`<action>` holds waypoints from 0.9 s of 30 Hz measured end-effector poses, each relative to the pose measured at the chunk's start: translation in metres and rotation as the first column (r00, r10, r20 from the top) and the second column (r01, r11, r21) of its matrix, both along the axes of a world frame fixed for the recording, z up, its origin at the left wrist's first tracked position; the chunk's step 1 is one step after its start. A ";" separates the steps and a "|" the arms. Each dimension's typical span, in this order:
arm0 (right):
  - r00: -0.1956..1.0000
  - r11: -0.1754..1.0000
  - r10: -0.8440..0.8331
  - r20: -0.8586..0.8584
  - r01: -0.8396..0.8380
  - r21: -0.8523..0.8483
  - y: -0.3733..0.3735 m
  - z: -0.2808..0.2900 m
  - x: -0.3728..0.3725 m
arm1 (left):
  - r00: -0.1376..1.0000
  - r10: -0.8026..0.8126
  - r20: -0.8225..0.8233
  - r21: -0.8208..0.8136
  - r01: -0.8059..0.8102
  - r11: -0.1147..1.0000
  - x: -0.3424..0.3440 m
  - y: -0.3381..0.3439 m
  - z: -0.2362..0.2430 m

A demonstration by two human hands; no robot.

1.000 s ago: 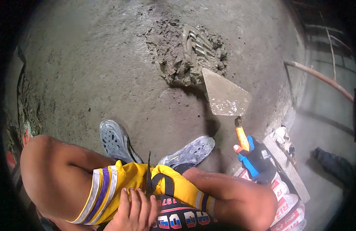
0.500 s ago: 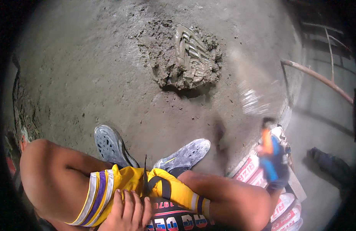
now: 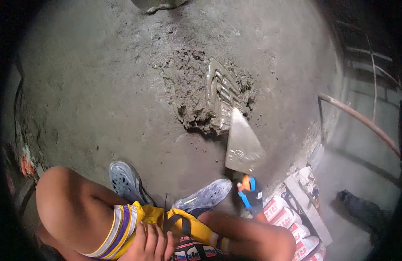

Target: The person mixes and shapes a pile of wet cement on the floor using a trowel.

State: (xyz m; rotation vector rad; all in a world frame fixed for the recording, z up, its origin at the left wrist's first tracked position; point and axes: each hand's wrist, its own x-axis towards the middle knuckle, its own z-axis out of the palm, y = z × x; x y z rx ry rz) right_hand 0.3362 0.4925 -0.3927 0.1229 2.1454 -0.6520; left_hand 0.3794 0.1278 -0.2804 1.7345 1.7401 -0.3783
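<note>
My right hand (image 3: 251, 196), in a black and blue glove, is closed round the orange handle of a trowel (image 3: 243, 143). Its wet metal blade points away from me, with the tip at the near right edge of a heap of wet mortar (image 3: 190, 89). Ridged strokes mark the heap's right part. My left hand (image 3: 151, 241) is bare and lies on my lap with its fingers laid flat, holding nothing. The heap rests on a grey floor (image 3: 92, 95) smeared with mortar.
Printed sacks (image 3: 292, 226) and a wooden board (image 3: 309, 211) lie by the ledge to my right. Beyond them a pole (image 3: 362, 117) slants over a lower area, with a dark object (image 3: 362, 211) below. My shoes (image 3: 127, 180) are near the heap. A rounded grey shape (image 3: 159, 4) shows at the top.
My right hand has swung the trowel left from beside the sacks to the heap's near edge. The view has shifted upward, bringing the rounded grey shape in. My left hand stays on my lap.
</note>
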 end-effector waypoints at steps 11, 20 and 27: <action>0.647 0.661 -0.716 0.262 0.749 -0.040 -0.014 0.045 0.006 | 0.803 0.594 -0.053 0.264 -0.562 0.784 0.054 0.032 -0.035; 0.631 0.819 -0.500 0.593 0.567 0.088 -0.050 0.066 -0.124 | 0.582 0.810 0.067 0.534 -0.707 0.463 0.110 0.031 -0.056; 0.507 0.675 -0.721 0.472 0.666 0.317 -0.041 0.158 -0.020 | 0.622 0.774 0.122 0.446 -0.731 0.516 0.085 0.011 -0.061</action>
